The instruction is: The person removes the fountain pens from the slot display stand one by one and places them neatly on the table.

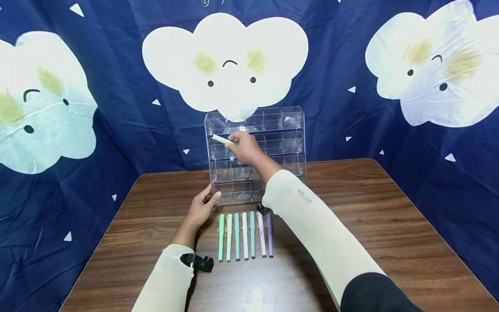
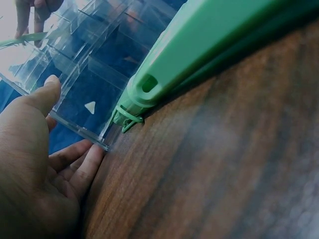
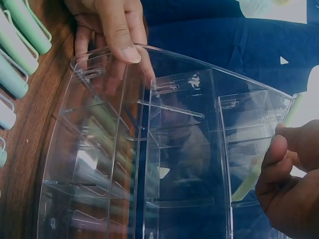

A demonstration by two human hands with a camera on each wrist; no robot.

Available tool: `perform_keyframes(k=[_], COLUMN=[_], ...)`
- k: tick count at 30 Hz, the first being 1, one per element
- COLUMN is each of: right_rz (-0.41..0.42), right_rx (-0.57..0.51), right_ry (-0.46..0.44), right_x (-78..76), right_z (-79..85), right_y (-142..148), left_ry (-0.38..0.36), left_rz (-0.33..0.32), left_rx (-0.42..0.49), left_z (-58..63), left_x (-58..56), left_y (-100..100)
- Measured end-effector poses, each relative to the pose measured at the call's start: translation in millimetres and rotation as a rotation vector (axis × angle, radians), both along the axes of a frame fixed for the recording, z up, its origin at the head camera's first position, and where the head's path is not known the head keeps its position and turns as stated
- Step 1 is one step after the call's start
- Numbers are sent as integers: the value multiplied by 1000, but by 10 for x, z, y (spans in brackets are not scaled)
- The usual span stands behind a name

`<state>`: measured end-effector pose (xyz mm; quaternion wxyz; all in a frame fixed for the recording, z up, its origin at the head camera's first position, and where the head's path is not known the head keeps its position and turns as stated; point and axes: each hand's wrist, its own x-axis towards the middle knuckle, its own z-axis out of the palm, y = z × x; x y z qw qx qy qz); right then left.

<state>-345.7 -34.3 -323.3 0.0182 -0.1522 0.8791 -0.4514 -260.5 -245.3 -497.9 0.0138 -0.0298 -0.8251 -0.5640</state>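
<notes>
A clear plastic rack [image 1: 241, 198] with rows of small compartments stands upright at the back of the table. My left hand [image 1: 202, 208] holds its lower left edge, thumb at the front and fingers behind the side wall. Up by the rack's upper left compartments, my right hand [image 1: 247, 148] pinches a pale pen [image 1: 221, 139], which looks light green in the right wrist view. That pen lies roughly sideways in front of the second row from the top. In front of the rack, several capped pens lie side by side, from a green pen [image 1: 221, 238] to a purple pen [image 1: 270, 236].
The wooden table [image 1: 156, 216] reaches back to a dark blue cloth [image 1: 331, 86] printed with white clouds. A black wrist camera [image 1: 197, 261] sits on my left sleeve, left of the pens. My right forearm passes over the table right of the pen row.
</notes>
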Motion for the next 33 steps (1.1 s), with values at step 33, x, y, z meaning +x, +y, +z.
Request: perform_keyframes(k=[33], right_rz=[-40], right_rx=[-60], right_ry=[186], right_x=[3], right_z=[42], right_y=[12], left_ry=[2], left_rz=[-12], left_rx=[-12], left_z=[-11], left_x=[-8], left_y=[-15])
